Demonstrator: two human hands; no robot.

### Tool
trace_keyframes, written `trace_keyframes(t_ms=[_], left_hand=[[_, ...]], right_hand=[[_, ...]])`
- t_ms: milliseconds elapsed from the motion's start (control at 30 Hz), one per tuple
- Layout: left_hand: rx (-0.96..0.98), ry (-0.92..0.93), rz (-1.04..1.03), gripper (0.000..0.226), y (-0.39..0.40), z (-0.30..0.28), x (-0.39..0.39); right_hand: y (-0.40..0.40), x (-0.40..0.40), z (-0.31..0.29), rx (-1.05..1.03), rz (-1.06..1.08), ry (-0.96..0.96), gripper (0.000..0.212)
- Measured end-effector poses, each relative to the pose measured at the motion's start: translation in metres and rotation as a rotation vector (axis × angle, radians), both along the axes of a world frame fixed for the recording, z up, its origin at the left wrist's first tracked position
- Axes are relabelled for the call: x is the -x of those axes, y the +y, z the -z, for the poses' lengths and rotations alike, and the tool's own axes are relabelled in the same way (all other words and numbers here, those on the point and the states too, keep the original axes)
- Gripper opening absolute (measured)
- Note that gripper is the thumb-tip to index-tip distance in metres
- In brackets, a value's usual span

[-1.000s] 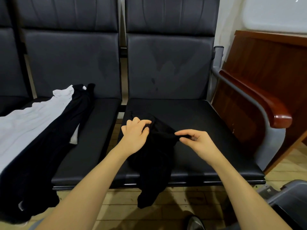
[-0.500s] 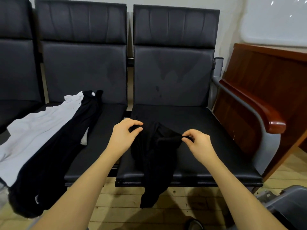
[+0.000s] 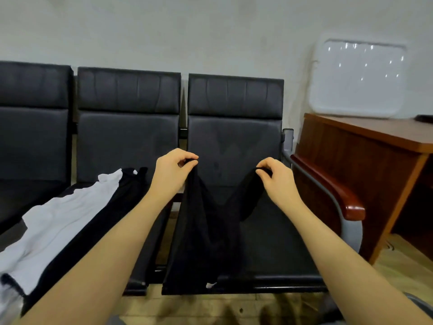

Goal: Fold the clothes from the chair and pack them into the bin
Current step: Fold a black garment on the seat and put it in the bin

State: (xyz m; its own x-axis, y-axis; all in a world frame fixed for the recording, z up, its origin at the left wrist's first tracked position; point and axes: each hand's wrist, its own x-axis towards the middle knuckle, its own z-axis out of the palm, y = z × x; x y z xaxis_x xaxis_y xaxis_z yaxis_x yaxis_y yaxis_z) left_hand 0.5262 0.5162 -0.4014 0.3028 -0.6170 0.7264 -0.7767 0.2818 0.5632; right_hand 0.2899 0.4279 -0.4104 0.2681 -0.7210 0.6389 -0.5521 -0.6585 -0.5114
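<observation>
A row of black padded chairs (image 3: 131, 141) spans the left and middle of the frame, against a pale wall. At the right edge stands a brown wooden desk (image 3: 365, 160) with a white board (image 3: 356, 78) leaning above it. A white garment (image 3: 58, 221) and a black one (image 3: 98, 221) lie across the lower-left seat. In the centre, a black garment (image 3: 208, 231) hangs raised over the right-hand seat, sagging in a V. The left hand (image 3: 173, 172) pinches one top corner between its fingers; the right hand (image 3: 276, 179) pinches the other.
</observation>
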Motion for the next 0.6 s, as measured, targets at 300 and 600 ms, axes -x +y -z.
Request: trace_keyframes(t_ms=[300, 600], left_hand=[[0.073, 0.106, -0.004, 0.010, 0.003, -0.069, 0.002], [-0.088, 0.214, -0.026, 0.019, 0.003, -0.070, 0.001]], right_hand=[[0.011, 0.012, -0.079, -0.010, -0.007, -0.219, 0.009], [0.008, 0.039, -0.084, -0.046, 0.076, -0.200, 0.021]])
